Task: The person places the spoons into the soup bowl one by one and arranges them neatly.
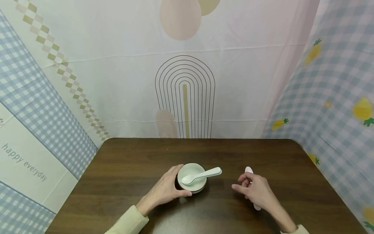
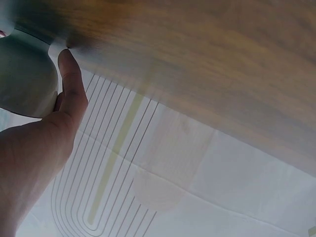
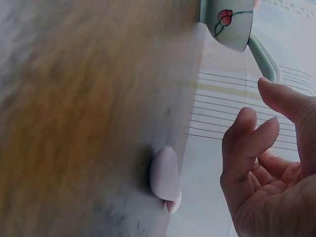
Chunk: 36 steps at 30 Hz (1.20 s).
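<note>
Head view, lower middle: the left hand (image 1: pixel 166 189) grasps the bowl (image 1: pixel 191 169) round its side; a light, level hold best steadies the white spoon (image 1: pixel 203 175) leaning inside. Lower right, the right hand (image 1: pixel 257 191) holds nothing, loosely bent above the pink spoon (image 1: pixel 249 169); a fingertip pinch at mid-length should suit.

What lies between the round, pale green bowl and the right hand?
Head view: a pale green spoon handle juts from the bowl; beyond it, bare brown wooden tabletop before the right hand.

dark wood-grain table (image 1: pixel 131 154), pale backdrop (image 1: pixel 117 87) with printed arch (image 1: pixel 185 97), blue-checked cloth (image 1: pixel 327 130) with yellow fruit (image 1: pixel 363 109)
</note>
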Available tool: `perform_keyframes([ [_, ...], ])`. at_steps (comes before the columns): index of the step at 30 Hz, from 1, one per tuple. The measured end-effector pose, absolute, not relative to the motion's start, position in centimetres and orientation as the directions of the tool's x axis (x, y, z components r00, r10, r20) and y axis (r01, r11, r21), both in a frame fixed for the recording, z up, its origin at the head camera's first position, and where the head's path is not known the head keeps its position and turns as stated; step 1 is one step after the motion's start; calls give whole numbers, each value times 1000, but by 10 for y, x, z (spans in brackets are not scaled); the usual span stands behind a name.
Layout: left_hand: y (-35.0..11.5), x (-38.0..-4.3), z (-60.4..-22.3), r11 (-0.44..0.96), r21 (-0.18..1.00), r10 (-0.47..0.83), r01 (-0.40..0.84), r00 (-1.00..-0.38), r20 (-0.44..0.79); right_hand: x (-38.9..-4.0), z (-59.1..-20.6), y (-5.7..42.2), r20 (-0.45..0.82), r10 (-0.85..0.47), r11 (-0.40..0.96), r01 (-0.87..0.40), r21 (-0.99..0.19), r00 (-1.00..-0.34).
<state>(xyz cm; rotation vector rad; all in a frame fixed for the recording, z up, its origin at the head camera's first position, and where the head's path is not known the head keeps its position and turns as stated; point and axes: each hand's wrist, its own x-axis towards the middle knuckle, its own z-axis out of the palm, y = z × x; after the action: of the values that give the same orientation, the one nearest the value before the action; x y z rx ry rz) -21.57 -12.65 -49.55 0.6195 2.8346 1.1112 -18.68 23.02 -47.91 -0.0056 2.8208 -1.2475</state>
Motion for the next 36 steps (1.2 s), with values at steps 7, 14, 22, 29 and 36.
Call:
perform_keyframes([
  [7,-127,-216,-496,661,660,378,357,-918,118,-183,-480,236,-56,29,716,60,-695,-998],
  [14,-127,-215,-495,660,658,379,363,-917,126,-180,-482,242,-52,58,756,78,-650,-997],
  [22,-127,-214,-496,663,650,382,371,-915,133,-177,-484,251,-72,71,782,101,-615,-995],
  [29,-127,-214,-495,673,631,385,385,-911,146,-176,-487,257,-130,65,813,128,-569,-989],
  [36,-126,-214,-495,670,638,384,381,-912,141,-174,-489,259,-150,68,814,142,-563,-986],
])
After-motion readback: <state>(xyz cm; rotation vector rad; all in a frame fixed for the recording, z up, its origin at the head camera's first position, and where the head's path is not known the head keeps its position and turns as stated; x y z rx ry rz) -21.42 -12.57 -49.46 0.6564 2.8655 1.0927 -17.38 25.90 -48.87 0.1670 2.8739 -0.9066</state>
